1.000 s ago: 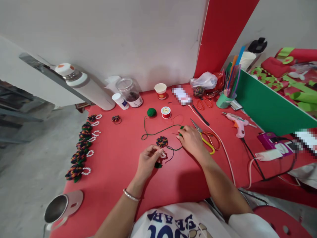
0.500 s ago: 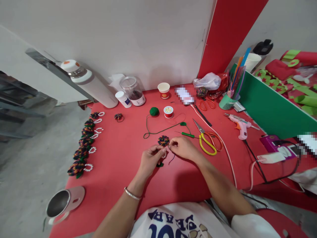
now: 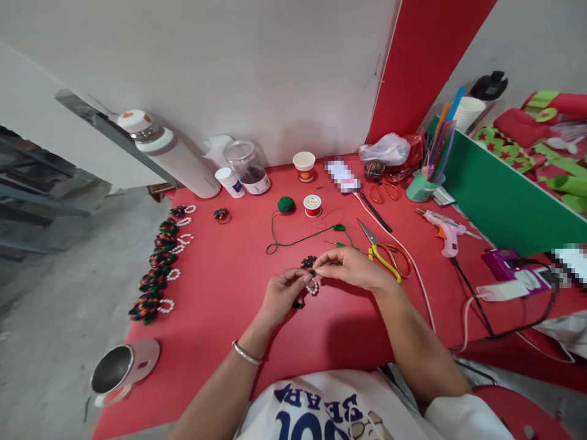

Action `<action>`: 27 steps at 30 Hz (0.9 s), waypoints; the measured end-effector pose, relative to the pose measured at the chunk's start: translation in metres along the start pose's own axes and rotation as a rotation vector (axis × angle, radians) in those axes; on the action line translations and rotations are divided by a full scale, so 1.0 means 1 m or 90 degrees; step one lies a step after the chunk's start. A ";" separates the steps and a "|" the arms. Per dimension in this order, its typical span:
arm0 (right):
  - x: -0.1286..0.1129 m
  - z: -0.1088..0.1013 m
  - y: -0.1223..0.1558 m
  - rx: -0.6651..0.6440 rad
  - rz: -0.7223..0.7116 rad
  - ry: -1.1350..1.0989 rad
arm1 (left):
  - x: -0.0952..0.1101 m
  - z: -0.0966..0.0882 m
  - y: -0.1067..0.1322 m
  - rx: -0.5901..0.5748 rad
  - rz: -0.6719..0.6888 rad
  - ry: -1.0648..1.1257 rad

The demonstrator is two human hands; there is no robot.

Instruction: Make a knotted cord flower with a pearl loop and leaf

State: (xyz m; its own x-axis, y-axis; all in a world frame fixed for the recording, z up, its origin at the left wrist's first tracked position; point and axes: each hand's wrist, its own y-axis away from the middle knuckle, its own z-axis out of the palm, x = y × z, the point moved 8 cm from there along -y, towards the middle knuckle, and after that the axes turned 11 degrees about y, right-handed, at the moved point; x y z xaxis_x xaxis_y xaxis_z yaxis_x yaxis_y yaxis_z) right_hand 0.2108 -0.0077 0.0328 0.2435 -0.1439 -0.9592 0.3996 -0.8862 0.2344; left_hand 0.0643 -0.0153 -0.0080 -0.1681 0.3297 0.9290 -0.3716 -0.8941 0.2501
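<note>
Both hands meet over the red table around a small dark multicoloured crochet flower [image 3: 308, 263]. My left hand [image 3: 285, 294] pinches its near edge between thumb and fingers. From the other side my right hand [image 3: 345, 267] has its fingertips closed on the same flower, covering part of it. A loop of white beads [image 3: 312, 286] hangs below the fingertips. Close under the left hand lies a small green crocheted piece [image 3: 298, 303]. Beyond the hands are a green-handled crochet hook [image 3: 340, 245], partly covered by the right hand, and a green yarn ball [image 3: 286, 205].
Yellow-handled scissors [image 3: 387, 263] lie right of my right hand, near a pink glue gun [image 3: 447, 232]. A thread spool [image 3: 312, 206] and paper cup [image 3: 304, 167] stand farther back. Several finished flowers with bead loops [image 3: 156, 260] line the left edge, above a mug [image 3: 121, 370].
My right hand has shifted over the flower and now covers more of it and of the crochet hook. The bead loop shows more fully below the fingers.
</note>
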 end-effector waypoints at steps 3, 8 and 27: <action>0.001 0.001 0.002 -0.019 0.004 0.013 | 0.018 0.007 0.002 -0.033 0.142 -0.108; 0.007 0.006 0.015 -0.041 0.025 0.004 | 0.026 0.024 0.003 -0.127 0.254 -0.205; 0.008 -0.020 0.063 0.278 0.042 0.391 | 0.027 0.013 -0.002 -0.068 0.257 -0.176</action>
State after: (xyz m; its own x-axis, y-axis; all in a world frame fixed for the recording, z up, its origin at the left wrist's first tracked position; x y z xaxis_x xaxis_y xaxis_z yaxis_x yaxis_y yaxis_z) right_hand 0.2553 -0.0559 0.0430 0.7549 -0.0452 -0.6543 0.0111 -0.9966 0.0817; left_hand 0.0726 -0.0083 0.0199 -0.0755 -0.1411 0.9871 -0.4212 -0.8928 -0.1598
